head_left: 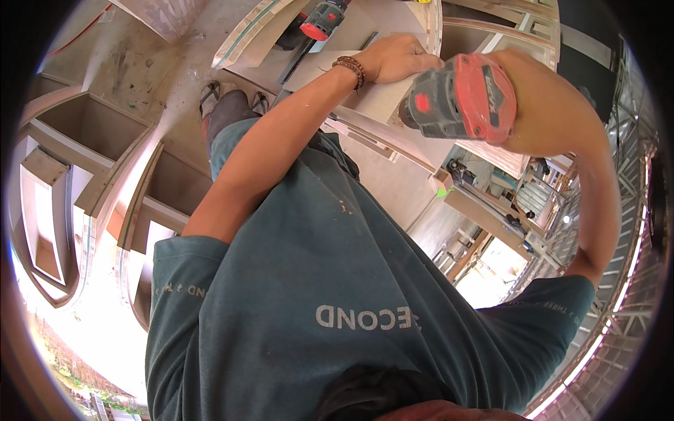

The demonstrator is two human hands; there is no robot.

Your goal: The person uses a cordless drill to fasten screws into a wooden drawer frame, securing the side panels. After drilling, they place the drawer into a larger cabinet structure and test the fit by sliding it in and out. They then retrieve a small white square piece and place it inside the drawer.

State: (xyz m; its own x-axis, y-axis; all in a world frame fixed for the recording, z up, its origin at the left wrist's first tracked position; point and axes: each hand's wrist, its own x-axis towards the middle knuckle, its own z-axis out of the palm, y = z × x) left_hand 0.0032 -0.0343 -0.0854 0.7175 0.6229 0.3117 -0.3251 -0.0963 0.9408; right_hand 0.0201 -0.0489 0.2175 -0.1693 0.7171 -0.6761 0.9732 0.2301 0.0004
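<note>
My right hand (540,105) is wrapped round a dusty red and dark-grey cordless drill (456,98). It is held over the wooden cabinet at the upper right, and its working tip is hidden from me. Close to the tool, my left hand (400,59), with a brown beaded bracelet at the wrist, is curled over the edge of a pale wooden panel (375,102). Some of its fingertips are out of sight. A second red and black cordless drill (323,21) lies on the woodwork beyond my left forearm.
Open wooden cabinet carcasses (95,130) stand on the left. A dark metal drawer rail (298,59) lies beside the panel. On the right, a wooden bench (495,217) bears assorted tools. The concrete floor (133,63) is stained at the upper left.
</note>
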